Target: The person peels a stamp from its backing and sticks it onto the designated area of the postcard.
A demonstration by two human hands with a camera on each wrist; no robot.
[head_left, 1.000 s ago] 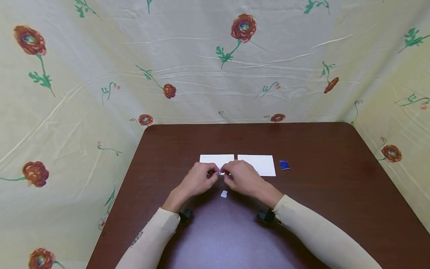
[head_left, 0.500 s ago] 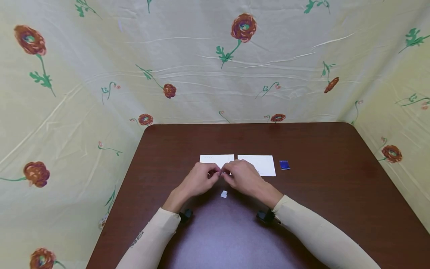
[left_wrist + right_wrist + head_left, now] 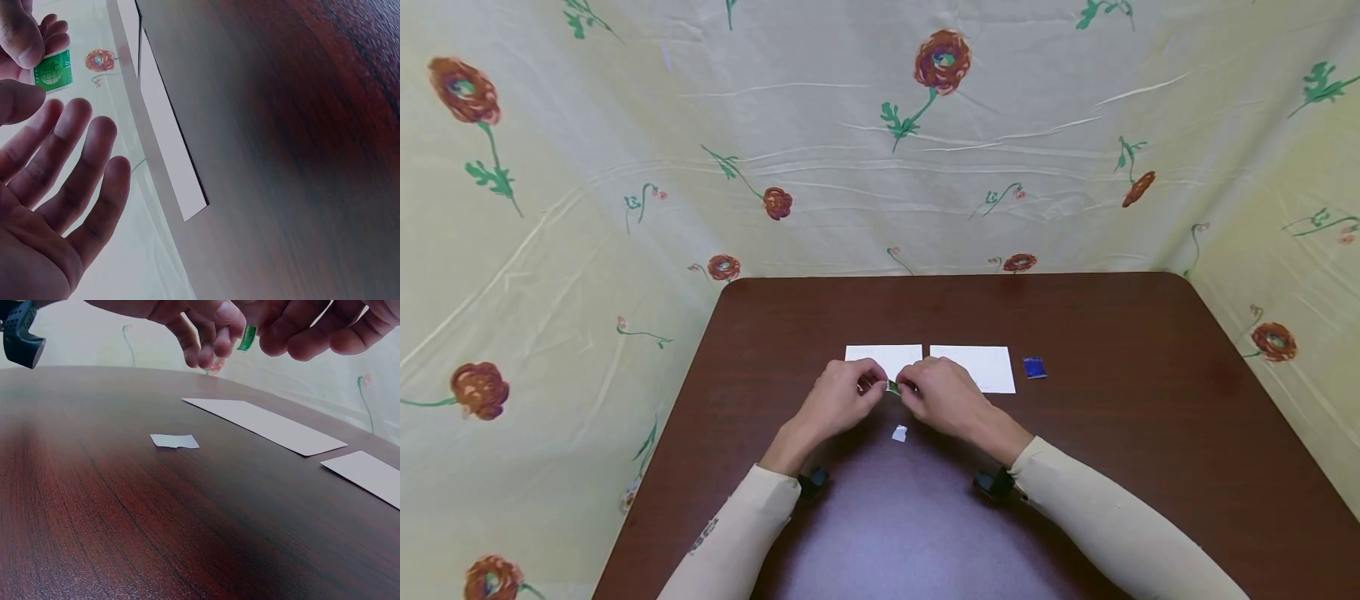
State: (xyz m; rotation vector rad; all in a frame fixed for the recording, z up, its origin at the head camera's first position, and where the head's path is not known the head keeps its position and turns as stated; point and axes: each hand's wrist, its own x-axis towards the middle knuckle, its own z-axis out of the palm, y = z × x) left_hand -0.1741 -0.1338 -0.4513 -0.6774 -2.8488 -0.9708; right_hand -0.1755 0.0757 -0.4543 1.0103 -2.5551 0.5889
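Observation:
Between the fingertips of both hands is a small green postage stamp (image 3: 53, 71) with a pale globe design. My left hand (image 3: 841, 395) pinches one edge with thumb and index finger; its other fingers are spread in the left wrist view. From the opposite side my right hand (image 3: 946, 397) pinches the stamp. In the right wrist view the stamp (image 3: 247, 338) looks slightly curved, and much of it is covered by fingers. Both hands are raised above the table, in front of two white paper rectangles, the left one (image 3: 880, 353) and the right one (image 3: 988, 369).
A torn white paper scrap (image 3: 899, 433) lies on the brown table (image 3: 955, 308), nearer the body than the hands. To the right of the rectangles is a small blue square (image 3: 1034, 367). A flowered cloth (image 3: 835, 117) hangs behind and beside the table.
The left fingertips have shifted slightly left, away from the right ones. Green now shows between them, where before only a pale sliver was visible. The things on the table have not moved.

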